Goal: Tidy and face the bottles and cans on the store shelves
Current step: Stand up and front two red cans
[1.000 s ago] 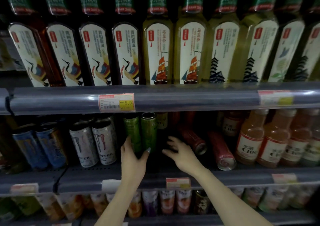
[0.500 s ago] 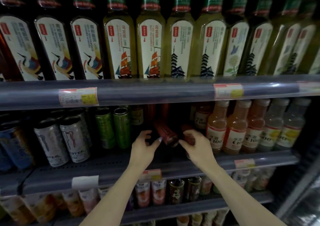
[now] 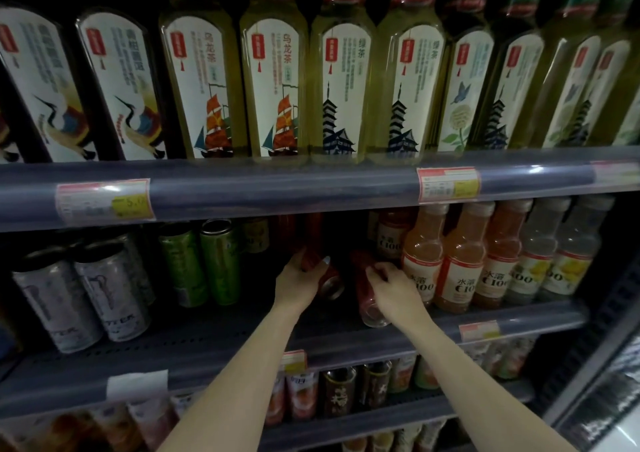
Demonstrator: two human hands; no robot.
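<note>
We face a dim store shelf unit. Tall tea bottles (image 3: 273, 87) line the upper shelf (image 3: 277, 188). On the middle shelf (image 3: 214, 333) stand silver cans (image 3: 114, 295), green cans (image 3: 220, 261) and orange juice bottles (image 3: 420, 261). Between these, two red cans lie on their sides. Our left hand (image 3: 299, 281) wraps the left red can (image 3: 329, 283); our right hand (image 3: 394, 290) grips the right red can (image 3: 372, 307), beside the juice bottles.

The middle shelf (image 3: 207, 344) carries upright white cans (image 3: 110, 295), green cans (image 3: 201, 261), two toppled red cans (image 3: 372, 299) and orange bottles (image 3: 453, 261).
</note>
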